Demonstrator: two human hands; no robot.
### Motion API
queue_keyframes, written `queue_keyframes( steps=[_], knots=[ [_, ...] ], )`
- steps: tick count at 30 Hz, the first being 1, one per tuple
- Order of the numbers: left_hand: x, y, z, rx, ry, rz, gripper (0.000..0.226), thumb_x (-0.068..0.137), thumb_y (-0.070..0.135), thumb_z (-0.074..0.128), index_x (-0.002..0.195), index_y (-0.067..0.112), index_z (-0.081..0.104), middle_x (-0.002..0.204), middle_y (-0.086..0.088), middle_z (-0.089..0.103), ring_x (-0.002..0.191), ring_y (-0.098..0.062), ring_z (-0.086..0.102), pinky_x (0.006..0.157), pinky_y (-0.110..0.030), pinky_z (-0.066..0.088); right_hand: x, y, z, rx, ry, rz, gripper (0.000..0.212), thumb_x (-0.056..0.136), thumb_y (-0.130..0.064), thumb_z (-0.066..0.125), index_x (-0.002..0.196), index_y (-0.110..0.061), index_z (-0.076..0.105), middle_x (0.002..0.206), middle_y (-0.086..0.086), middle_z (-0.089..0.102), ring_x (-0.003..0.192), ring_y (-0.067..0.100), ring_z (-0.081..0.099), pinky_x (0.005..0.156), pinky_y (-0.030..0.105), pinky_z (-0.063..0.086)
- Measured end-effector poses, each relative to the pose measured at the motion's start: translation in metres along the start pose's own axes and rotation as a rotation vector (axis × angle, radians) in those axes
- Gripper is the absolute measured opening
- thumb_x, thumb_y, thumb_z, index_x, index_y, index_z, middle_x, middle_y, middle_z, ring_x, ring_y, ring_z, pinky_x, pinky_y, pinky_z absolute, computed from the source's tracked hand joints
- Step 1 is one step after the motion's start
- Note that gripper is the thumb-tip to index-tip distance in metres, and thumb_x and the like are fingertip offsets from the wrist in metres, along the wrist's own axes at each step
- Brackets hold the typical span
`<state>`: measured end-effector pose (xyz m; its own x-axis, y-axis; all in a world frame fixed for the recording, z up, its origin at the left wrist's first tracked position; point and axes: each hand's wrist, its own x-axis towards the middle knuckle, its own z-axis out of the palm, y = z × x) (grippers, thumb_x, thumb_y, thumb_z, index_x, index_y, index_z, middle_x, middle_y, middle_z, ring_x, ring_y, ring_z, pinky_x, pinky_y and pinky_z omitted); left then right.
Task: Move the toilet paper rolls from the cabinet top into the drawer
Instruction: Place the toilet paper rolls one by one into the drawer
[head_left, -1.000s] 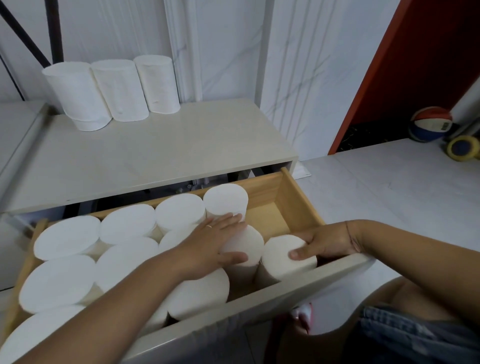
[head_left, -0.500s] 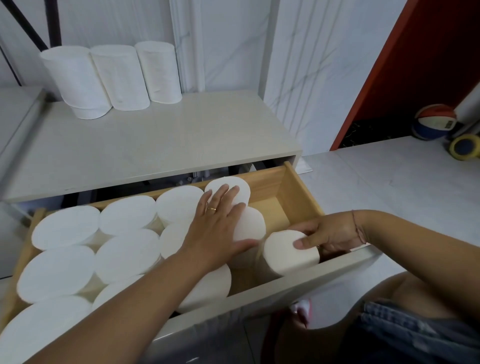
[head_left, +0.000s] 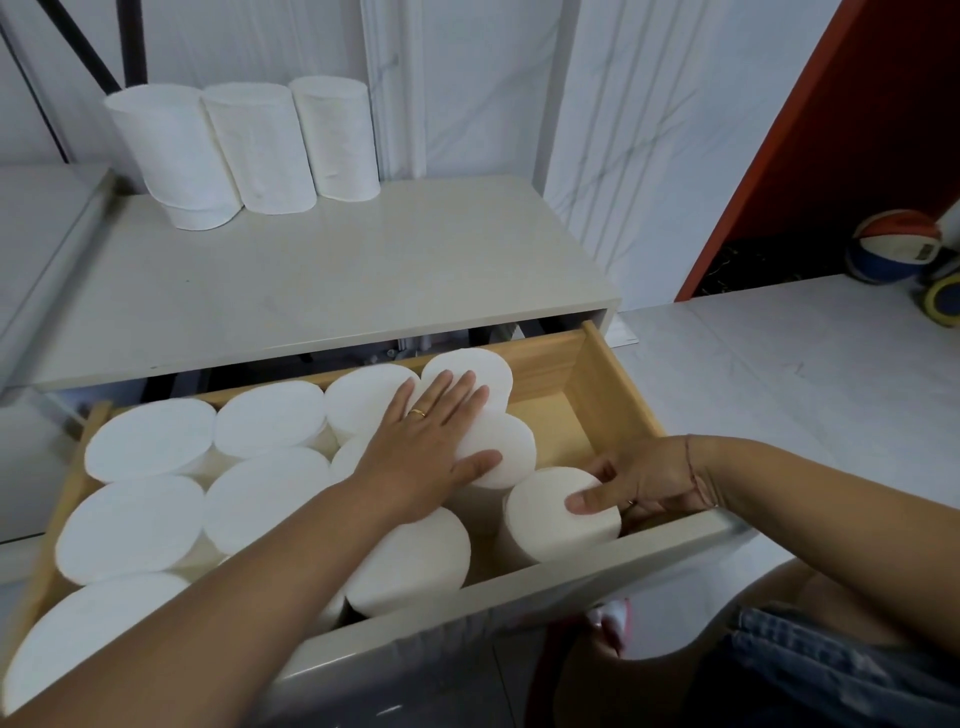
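Three white toilet paper rolls stand upright at the back left of the cabinet top. Below it the wooden drawer is pulled out and holds several upright rolls. My left hand lies flat, fingers spread, on the tops of the rolls in the drawer's middle. My right hand grips the side of the rightmost roll, thumb on its top, near the drawer's front right corner.
The drawer's back right corner shows bare wood. White wall panels rise behind the cabinet. A red door frame and a basketball are on the right, with pale floor tiles beside the drawer.
My left hand slid farther back across the roll tops, fingers spreading. My right hand stays on the rightmost roll, which has shifted slightly within the drawer. The camera tilted down a little.
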<state>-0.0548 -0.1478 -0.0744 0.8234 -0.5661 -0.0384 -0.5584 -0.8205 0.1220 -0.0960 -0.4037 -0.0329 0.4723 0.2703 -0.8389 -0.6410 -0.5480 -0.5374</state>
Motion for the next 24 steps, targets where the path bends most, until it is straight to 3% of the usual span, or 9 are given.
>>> queue_keyframes(
  steps=[10,14,17,20,24],
  knots=[
    [0.001,-0.004,-0.001,-0.033,-0.019,0.034,0.100,0.067,0.086,0.013,0.147,0.031,-0.011,0.157,0.007,-0.016,0.142,-0.013,-0.020,0.115,-0.047,-0.011,-0.002,-0.001,0.000,-0.037,-0.058,0.020,0.048,0.071,-0.035,0.074,0.116,-0.022,0.062,0.125,0.012,0.065,0.114,0.030,0.062,0.099,0.043,0.050],
    [0.001,0.006,0.004,-0.005,0.055,-0.032,0.098,0.067,0.085,0.003,0.147,0.030,-0.009,0.158,0.005,-0.012,0.144,-0.017,-0.016,0.115,-0.050,-0.009,-0.010,-0.001,-0.004,-0.066,-0.034,-0.019,0.054,0.073,-0.035,0.073,0.123,-0.023,0.060,0.139,0.024,0.050,0.133,0.043,0.040,0.110,0.054,0.036],
    [0.005,0.016,0.008,-0.037,0.080,-0.105,0.100,0.068,0.087,0.004,0.148,0.029,-0.006,0.159,0.004,-0.009,0.144,-0.018,-0.015,0.113,-0.052,-0.011,-0.011,-0.002,-0.003,-0.019,-0.090,-0.044,0.051,0.080,-0.028,0.071,0.129,-0.023,0.057,0.144,0.032,0.035,0.137,0.048,0.027,0.113,0.056,0.030],
    [0.010,0.019,0.008,-0.062,0.081,-0.119,0.099,0.067,0.085,0.002,0.148,0.028,-0.004,0.159,0.004,-0.010,0.143,-0.016,-0.017,0.112,-0.051,-0.015,-0.003,-0.004,0.008,-0.030,-0.163,-0.080,0.041,0.088,-0.023,0.065,0.128,-0.022,0.058,0.133,0.016,0.058,0.126,0.032,0.053,0.108,0.047,0.041],
    [0.008,0.011,0.008,-0.059,0.067,-0.069,0.091,0.072,0.079,-0.003,0.148,0.028,-0.006,0.158,0.005,-0.012,0.143,-0.015,-0.018,0.112,-0.049,-0.017,0.005,-0.005,0.020,-0.017,-0.195,-0.081,0.035,0.088,-0.022,0.065,0.123,-0.019,0.062,0.126,0.008,0.065,0.118,0.027,0.061,0.105,0.043,0.045]
  ],
)
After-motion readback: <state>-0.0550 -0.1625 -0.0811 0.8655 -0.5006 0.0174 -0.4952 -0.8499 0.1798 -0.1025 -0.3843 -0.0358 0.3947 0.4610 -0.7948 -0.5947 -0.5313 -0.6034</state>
